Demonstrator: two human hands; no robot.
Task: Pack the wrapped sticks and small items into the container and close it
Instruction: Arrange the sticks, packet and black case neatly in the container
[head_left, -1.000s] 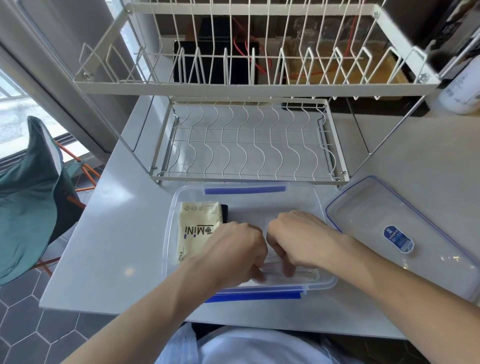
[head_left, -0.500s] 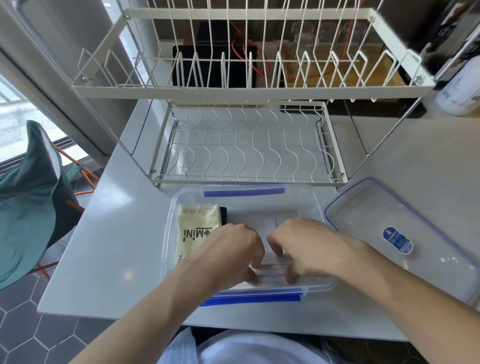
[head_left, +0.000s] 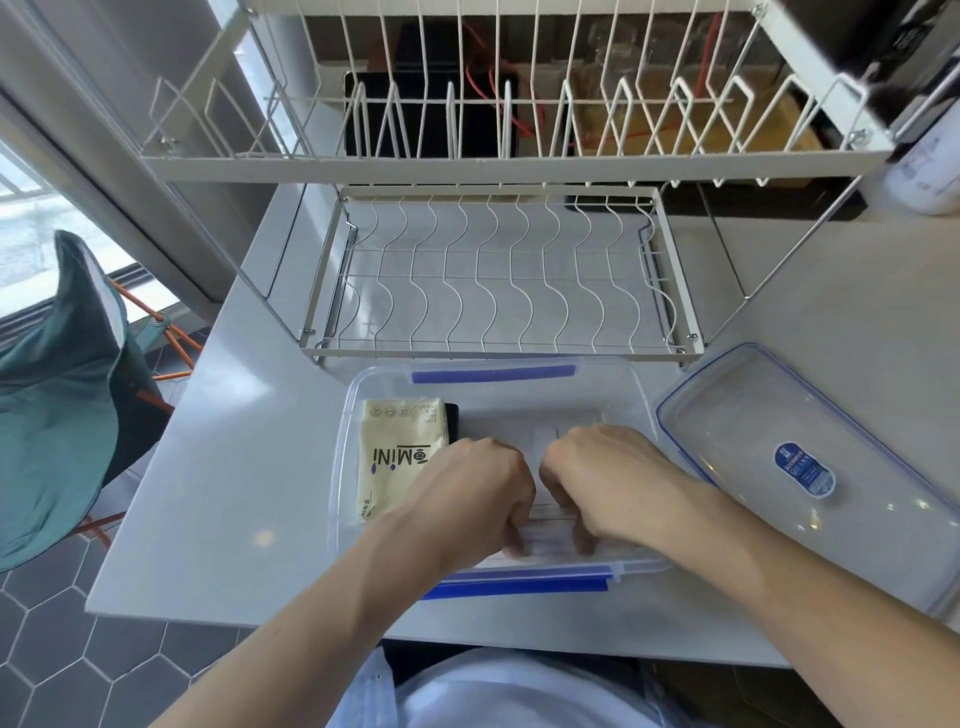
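A clear plastic container (head_left: 639, 395) with blue clips stands open on the white counter in front of me. A cream packet printed "MINI" (head_left: 395, 452) lies flat in its left part, on top of a dark item (head_left: 453, 421). Both hands are inside the container near its front wall. My left hand (head_left: 478, 493) and my right hand (head_left: 597, 478) have fingers curled down onto a bundle of white wrapped sticks (head_left: 545, 540) lying flat on the bottom. The clear lid (head_left: 753, 431) with a blue label lies on the counter to the right.
A white two-tier wire dish rack (head_left: 493, 291) stands just behind the container. A white bottle (head_left: 924, 171) is at the far right. A green fabric chair (head_left: 57, 395) sits off the counter's left edge, above the hexagon-tiled floor.
Both hands stay on the wrapped sticks and have slid slightly toward the container's front wall. The view has shifted a little.
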